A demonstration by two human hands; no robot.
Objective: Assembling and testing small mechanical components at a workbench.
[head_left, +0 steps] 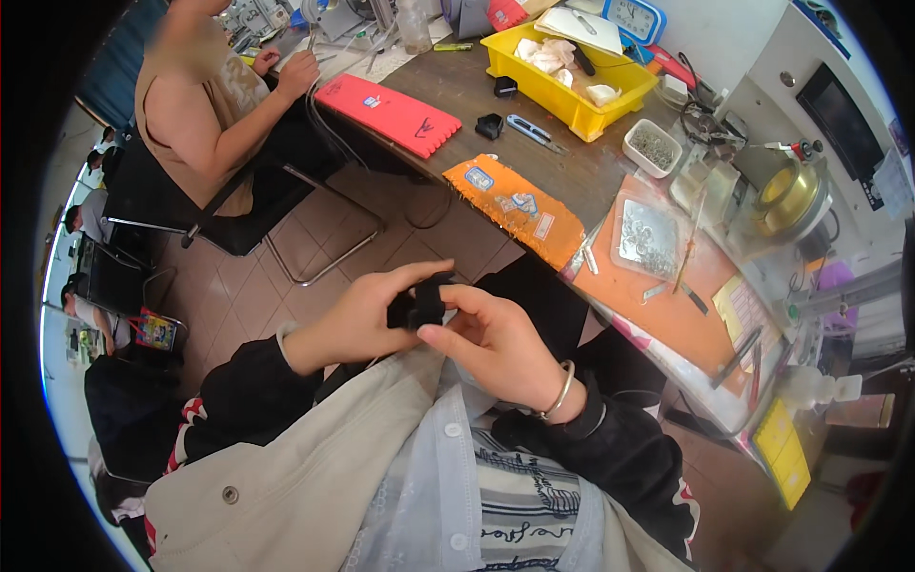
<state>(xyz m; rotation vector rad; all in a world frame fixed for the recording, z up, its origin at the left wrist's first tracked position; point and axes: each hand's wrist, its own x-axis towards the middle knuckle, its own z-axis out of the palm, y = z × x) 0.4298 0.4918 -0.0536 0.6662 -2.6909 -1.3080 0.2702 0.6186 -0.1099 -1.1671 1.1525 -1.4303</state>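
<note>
In front of my body, above my lap, a small black object is between my two hands; its kind cannot be made out. My left hand is closed round its left side, partly hiding it. From the right, the fingers and thumb of my right hand pinch its other side. A metal bangle circles my right wrist. Both hands are off the workbench, nearest to its front edge and to an orange flat pad lying there.
A yellow bin with crumpled white tissue stands at the back. Nearby lie blue-handled snips, a red pad and a white tub of small metal parts. A clear tray sits on the right. A seated person works at far left.
</note>
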